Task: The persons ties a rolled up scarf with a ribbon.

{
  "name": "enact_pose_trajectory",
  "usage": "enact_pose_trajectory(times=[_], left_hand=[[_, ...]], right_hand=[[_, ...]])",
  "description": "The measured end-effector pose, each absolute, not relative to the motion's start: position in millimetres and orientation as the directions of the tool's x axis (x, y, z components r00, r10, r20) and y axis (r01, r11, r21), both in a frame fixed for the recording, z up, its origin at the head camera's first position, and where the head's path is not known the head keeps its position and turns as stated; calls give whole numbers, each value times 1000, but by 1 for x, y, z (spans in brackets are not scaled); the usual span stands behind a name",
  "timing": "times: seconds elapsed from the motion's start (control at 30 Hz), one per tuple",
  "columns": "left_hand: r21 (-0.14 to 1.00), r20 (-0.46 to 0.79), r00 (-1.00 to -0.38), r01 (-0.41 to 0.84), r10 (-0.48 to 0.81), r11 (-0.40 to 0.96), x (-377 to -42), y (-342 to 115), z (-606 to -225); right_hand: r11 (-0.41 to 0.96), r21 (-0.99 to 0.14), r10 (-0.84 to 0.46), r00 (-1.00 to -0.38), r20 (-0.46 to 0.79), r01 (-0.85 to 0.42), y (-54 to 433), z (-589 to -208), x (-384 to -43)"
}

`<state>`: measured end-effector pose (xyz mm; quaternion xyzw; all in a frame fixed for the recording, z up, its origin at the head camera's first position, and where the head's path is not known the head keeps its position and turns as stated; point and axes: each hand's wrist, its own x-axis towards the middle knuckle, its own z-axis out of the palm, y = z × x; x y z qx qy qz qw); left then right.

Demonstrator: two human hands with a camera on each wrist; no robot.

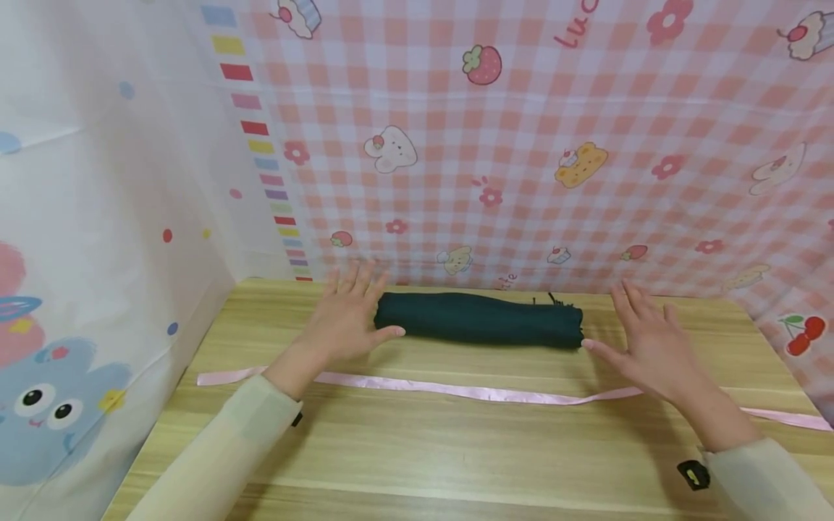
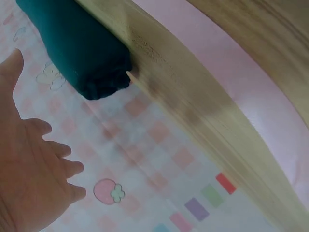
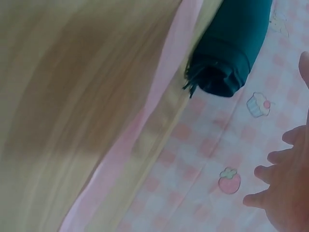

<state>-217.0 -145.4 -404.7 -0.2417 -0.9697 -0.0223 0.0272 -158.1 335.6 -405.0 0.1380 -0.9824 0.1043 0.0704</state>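
Note:
A dark green rolled cloth lies lengthwise near the back of the wooden table, with loose threads at its right end. My left hand is spread beside the roll's left end, its fingers straight. Past the right end, my right hand is held with fingers extended and thumb towards the roll. Neither hand holds anything. In the left wrist view the roll stands apart from the left hand. The right wrist view shows the roll's coiled end and the right hand away from it.
A long pink ribbon stretches across the wooden table in front of the roll, passing beneath both arms. Behind the table hangs a pink checked cloth. A white patterned curtain hangs at the left.

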Motion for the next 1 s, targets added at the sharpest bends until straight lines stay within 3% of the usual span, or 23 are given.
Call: enact_pose_trajectory(times=[0.47,1.0], left_hand=[[9,29,-858,513,512,859,-232,-122,-407],[110,-110,-827,542,552,833,-252,-105,-413]], right_hand=[[921,-164,-346,-935,74,-354,304,-403,-178],[907,-190,-375,-926,42,-376,289,-426,-208]])
